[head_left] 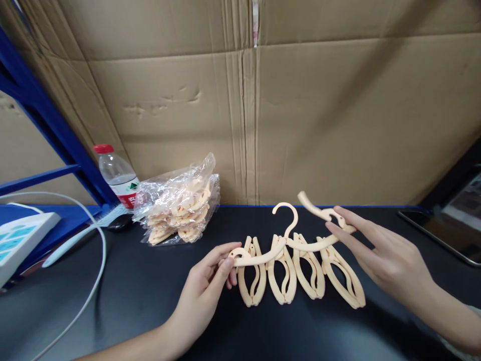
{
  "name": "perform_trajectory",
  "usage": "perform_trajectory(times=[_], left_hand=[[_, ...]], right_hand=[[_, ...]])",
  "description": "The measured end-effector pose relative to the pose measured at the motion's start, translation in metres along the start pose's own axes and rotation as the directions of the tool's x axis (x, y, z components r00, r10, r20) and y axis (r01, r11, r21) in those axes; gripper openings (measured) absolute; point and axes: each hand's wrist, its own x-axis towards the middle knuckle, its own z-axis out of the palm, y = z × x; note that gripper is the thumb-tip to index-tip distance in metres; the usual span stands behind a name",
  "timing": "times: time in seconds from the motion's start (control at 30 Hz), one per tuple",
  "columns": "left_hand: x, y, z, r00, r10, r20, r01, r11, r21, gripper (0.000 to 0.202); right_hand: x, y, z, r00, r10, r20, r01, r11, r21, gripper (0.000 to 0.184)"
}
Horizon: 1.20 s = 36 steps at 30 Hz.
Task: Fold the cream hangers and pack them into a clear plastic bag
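A folding clothes hanger point(286, 241) spans between the left hand point(205, 288) and right hand point(394, 255), each pinching one end.

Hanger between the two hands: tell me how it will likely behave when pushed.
The hanger will probably pivot rather than bend, since the piece at the right hand angles back from its arm. It is likely light, judging by its slender arms. It may twist, as the left hand pinches just one end.
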Motion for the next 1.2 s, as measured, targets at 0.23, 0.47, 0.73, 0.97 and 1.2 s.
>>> perform_trajectory(times=[0.23, 0.47, 0.73, 0.97, 1.2], left_hand=[[0.003, -0.003, -0.001, 0.998, -0.018, -0.056, 0.017, 1.000, -0.022, 0.033], [0.007, -0.008, -0.002, 0.997, -0.050, -0.059, 0.047, 0.998, -0.050, 0.034], [0.006, -0.005, -0.001, 0.995, -0.043, -0.091, 0.037, 0.997, -0.068, 0.033], [0.003, 0.000, 0.001, 0.995, -0.053, -0.082, 0.036, 0.980, -0.195, 0.031], [-0.005, 0.011, 0.011, 0.993, -0.068, 0.095, 0.092, 0.957, -0.276, 0.033]], right_hand=[[0.001, -0.004, 0.006, 0.988, 0.154, 0.000, -0.144, 0.926, 0.348, 0.040], [0.007, -0.015, 0.003, 0.818, 0.519, 0.249, -0.534, 0.523, 0.664, 0.026], [0.012, -0.014, 0.001, 0.619, 0.622, 0.479, -0.662, 0.084, 0.745, 0.027], [0.016, -0.017, 0.002, 0.452, 0.546, 0.705, -0.599, -0.400, 0.694, 0.044], [0.018, -0.048, -0.004, 0.584, 0.341, 0.737, -0.622, -0.395, 0.676, 0.042]])
